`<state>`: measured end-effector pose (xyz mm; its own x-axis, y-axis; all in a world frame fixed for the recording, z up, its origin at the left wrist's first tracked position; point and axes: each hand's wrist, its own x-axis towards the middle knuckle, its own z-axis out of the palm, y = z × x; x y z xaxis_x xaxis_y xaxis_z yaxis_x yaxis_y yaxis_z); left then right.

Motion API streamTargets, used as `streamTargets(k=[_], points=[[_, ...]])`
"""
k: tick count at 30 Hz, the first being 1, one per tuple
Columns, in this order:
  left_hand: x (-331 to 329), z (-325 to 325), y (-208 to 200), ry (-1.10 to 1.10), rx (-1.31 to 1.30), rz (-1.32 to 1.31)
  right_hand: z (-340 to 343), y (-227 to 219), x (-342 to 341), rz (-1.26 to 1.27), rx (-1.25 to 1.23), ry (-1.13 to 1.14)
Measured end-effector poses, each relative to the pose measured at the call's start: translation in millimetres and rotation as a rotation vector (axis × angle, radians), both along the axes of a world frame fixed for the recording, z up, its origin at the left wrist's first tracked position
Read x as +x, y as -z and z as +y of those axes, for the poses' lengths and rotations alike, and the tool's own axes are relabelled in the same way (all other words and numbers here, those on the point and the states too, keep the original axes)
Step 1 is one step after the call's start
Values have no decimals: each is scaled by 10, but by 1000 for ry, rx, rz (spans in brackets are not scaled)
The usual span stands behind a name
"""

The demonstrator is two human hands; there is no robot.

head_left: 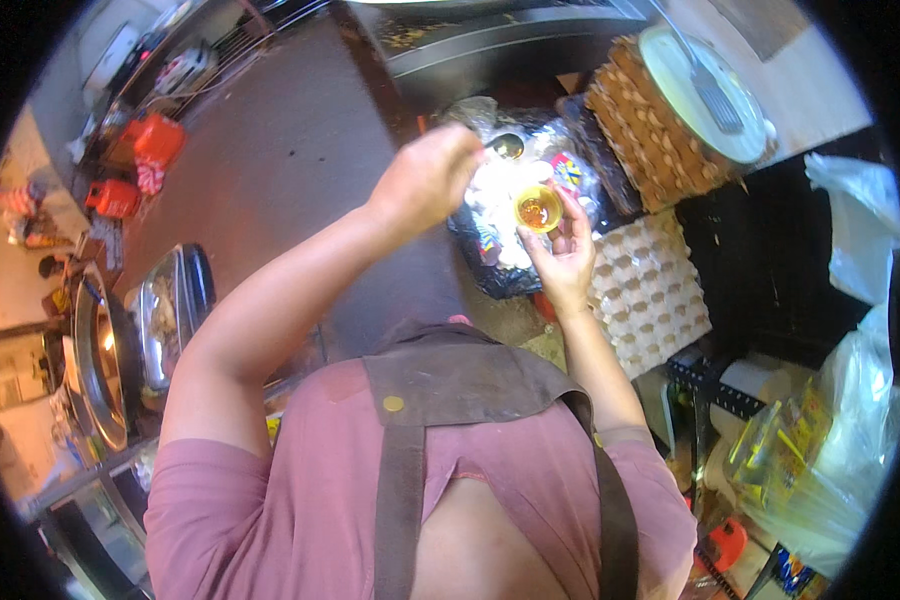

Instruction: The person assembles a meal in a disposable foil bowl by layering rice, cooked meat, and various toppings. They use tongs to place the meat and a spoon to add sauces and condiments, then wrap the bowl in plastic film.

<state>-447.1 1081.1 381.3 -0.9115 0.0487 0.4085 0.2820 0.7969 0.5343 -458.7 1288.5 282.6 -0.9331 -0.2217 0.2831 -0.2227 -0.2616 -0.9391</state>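
Observation:
My left hand (425, 180) is closed, blurred by motion, its fingers around what looks like the handle of a spoon. The small dark bowl of the spoon (507, 147) sticks out to the right of the fingers. My right hand (563, 255) grips a small yellow cup (550, 222) between thumb and fingers, tilted so its inside shows. Something reddish-orange and glossy lies in the cup. Under both hands is a bin lined with a black plastic bag (515, 284), filled with brightly lit white pieces and colourful wrappers; glare hides their detail.
A stack of brown egg trays (625, 135) carries a pale green plate (670, 60) with a slotted turner (715, 100). A pale egg tray (650, 290) lies nearer. Clear plastic bags (850, 400) hang at right. At left stand a large pan (105, 360) and red containers (157, 140).

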Motion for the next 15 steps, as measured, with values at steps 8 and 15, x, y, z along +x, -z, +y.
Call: streamTargets(k=[8, 15], points=[[1024, -1056, -546, -593, 1003, 19, -977, -374, 208, -39, -64, -496], [2832, -1893, -819, -946, 922, 526, -1998, -440, 872, 22, -74, -802]])
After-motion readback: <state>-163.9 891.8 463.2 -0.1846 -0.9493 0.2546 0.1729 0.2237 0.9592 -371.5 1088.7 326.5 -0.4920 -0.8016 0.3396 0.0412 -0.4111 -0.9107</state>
